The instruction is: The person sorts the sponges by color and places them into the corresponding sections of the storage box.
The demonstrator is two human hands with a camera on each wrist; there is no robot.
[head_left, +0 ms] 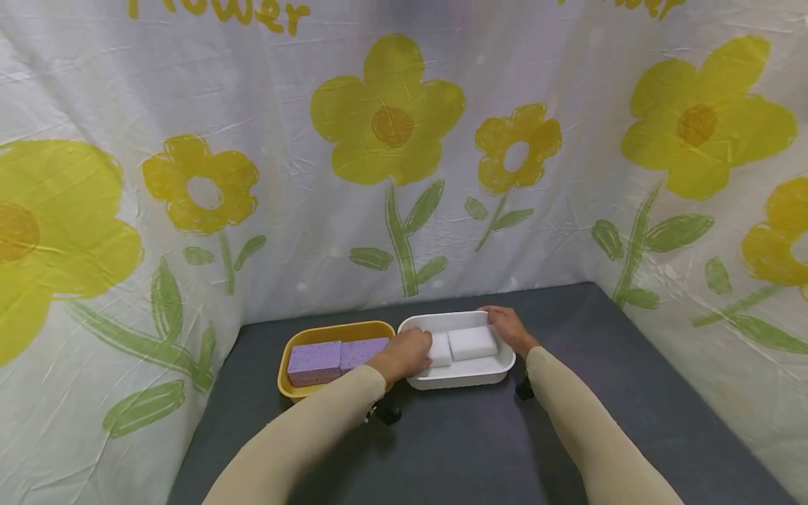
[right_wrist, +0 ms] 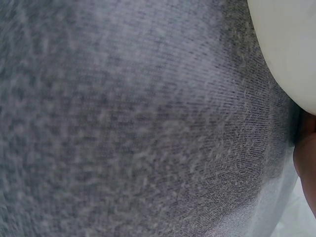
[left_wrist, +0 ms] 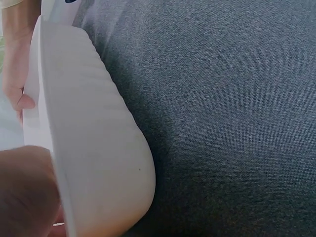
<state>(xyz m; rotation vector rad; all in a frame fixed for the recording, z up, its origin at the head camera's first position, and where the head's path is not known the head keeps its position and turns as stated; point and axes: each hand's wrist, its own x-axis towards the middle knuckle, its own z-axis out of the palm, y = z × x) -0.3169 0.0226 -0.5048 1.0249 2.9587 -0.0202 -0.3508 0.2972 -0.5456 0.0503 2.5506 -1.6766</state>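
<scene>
A white oblong tray [head_left: 457,381] stands on the dark table with two white sponge-like blocks inside. My left hand [head_left: 409,353] reaches over the tray's left end, its curled fingers at the left white block [head_left: 440,350]; the fingertips are partly hidden. The other white block [head_left: 473,343] lies to the right of it. At the tray's right end my right hand [head_left: 510,327] grips the rim, thumb over the edge. In the left wrist view the tray's outer wall [left_wrist: 94,118] hides most of the left fingers. The right wrist view shows only part of the right hand [right_wrist: 307,163] beside the tray.
A yellow tray [head_left: 285,375] holding two purple speckled sponges [head_left: 314,365] stands directly left of the white one, partly behind my left forearm. Dark grey cloth covers the table [head_left: 461,449]. A flower-printed curtain [head_left: 284,231] hangs at the back and sides.
</scene>
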